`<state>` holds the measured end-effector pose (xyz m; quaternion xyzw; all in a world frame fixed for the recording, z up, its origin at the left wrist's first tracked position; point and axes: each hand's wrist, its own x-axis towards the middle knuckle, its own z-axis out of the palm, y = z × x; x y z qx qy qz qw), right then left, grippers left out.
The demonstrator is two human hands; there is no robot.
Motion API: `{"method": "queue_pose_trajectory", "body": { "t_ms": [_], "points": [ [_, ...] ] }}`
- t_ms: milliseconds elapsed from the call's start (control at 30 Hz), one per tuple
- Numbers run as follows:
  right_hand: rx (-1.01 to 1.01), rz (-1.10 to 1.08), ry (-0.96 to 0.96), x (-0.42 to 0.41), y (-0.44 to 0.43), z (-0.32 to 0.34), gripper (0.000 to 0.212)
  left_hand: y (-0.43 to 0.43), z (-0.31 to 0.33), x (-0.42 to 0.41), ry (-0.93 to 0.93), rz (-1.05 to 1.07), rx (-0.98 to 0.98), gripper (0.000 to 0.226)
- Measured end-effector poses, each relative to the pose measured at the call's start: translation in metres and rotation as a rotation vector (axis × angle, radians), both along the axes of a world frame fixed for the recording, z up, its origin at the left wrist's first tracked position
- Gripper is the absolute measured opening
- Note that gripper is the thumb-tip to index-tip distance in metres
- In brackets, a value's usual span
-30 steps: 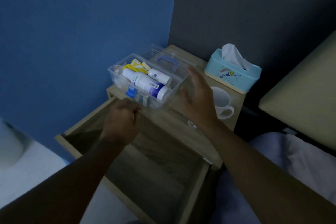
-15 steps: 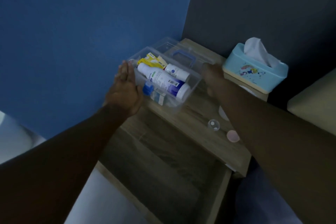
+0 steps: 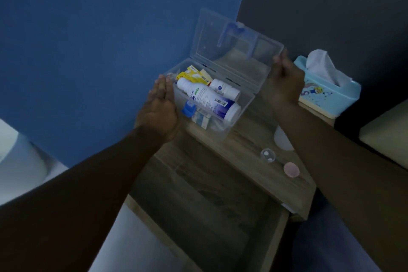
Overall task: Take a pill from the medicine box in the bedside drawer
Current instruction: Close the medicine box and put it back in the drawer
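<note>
- Medicine box (image 3: pixel 220 132): on the bedside table (image 3: pixel 254 161), above the open drawer (image 3: pixel 209 216); lid (image 3: pixel 234 51) raised
- Left hand (image 3: pixel 160 108): flat, fingers extended, pressed against the box's left wall
- Right hand (image 3: pixel 284 81): gripping the lid's right edge

Two bare arms are seen, one from each lower corner. No sleeves are worn on them, as far as can be seen. The left hand (image 3: pixel 160 106) is bare too, with no glove. The right hand (image 3: pixel 284 81) is also bare. No watch or band is seen on either wrist. The light is dim, so small things like nails cannot be made out.
</note>
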<state>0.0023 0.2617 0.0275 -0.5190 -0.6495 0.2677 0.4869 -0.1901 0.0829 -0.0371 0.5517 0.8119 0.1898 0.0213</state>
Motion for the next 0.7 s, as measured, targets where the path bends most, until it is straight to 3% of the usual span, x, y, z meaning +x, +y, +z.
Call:
{"method": "queue_pose_trajectory", "body": {
  "t_ms": [100,233,433,700],
  "points": [
    [0.164,0.074,0.079,0.004,-0.016,-0.003,0.041,0.000,0.001,-0.002,-0.002,-0.008,-0.044,0.081],
    [0.376,0.165,-0.054,0.017,-0.032,-0.016,0.044,0.000,0.005,-0.002,-0.013,-0.006,-0.075,0.082],
    [0.405,0.372,-0.240,0.032,-0.060,-0.040,0.047,-0.002,0.012,0.000,-0.046,-0.005,-0.098,0.084],
    [0.450,0.559,-0.448,0.048,-0.080,-0.058,0.042,-0.021,0.012,0.014,-0.164,0.119,-0.066,0.068]
  ]
}}
